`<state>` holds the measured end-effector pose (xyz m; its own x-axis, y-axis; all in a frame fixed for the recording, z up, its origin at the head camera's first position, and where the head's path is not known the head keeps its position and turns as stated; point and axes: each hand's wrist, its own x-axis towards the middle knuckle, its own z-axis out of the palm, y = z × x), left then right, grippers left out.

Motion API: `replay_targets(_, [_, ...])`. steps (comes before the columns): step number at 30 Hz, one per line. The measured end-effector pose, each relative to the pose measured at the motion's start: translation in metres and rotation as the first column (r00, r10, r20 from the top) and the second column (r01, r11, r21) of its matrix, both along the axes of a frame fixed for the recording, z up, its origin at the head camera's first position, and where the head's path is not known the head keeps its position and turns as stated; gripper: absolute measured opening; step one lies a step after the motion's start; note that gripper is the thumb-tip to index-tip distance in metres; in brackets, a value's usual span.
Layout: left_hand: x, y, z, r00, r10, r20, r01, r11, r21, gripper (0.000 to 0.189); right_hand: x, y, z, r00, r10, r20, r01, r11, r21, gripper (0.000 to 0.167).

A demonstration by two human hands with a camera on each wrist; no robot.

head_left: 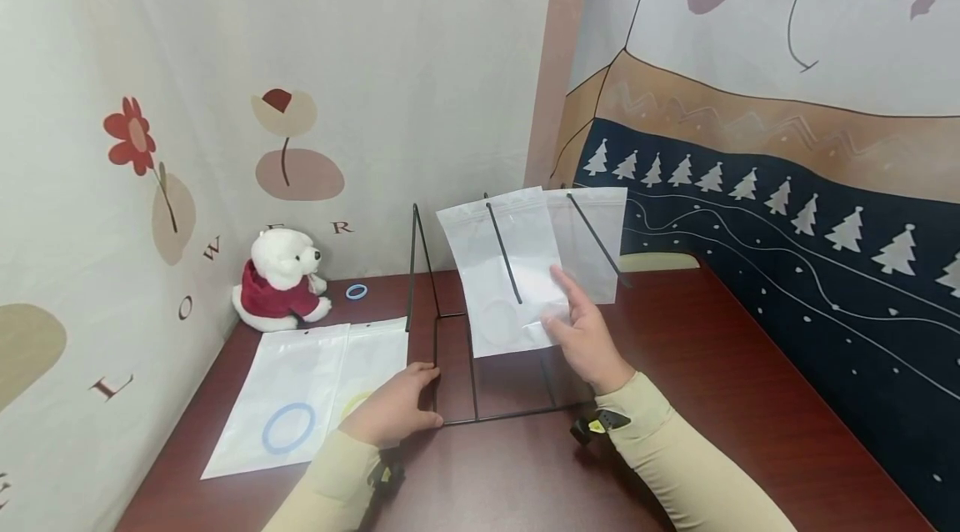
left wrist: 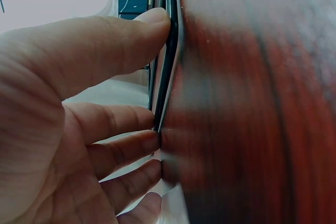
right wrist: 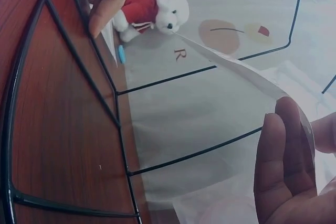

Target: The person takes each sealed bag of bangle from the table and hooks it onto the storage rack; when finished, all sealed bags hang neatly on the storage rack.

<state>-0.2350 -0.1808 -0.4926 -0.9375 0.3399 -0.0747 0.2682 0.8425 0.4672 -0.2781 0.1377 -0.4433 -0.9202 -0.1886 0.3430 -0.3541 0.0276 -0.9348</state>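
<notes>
On my head feed the white pouch [head_left: 491, 278] is at twelve o'clock on the black rack [head_left: 517, 414], a prong seemingly through its top. At its four o'clock, my right hand [head_left: 588, 340] pinches the edge; toward seven, my left hand [head_left: 397, 407], fingers fairly straight, touches the rack. I judge hanging nearly done; next calls for a gentle release. Flat pouches [head_left: 300, 373] lie at eight.

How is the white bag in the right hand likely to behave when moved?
The white bag probably flexes easily: its thin sheet curves in the right wrist view. It seems light: the right hand pinches only one side. It may slip, as its surface looks glossy.
</notes>
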Motion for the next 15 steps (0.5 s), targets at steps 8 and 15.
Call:
replay_targets(8, [0.0005,-0.0002,0.0014,1.000,-0.004,0.000,0.004,1.000,0.003,0.079,0.0042,-0.0038,0.0036,0.999,0.034,0.024,-0.032,0.998,-0.057,0.080])
replay_targets(15, [0.0010,0.0001,0.0031,1.000,-0.001,0.007,0.001,1.000,0.001,0.079,0.0026,-0.0041,0.0018,1.000,0.020,0.013,-0.020,1.000,-0.021,0.082])
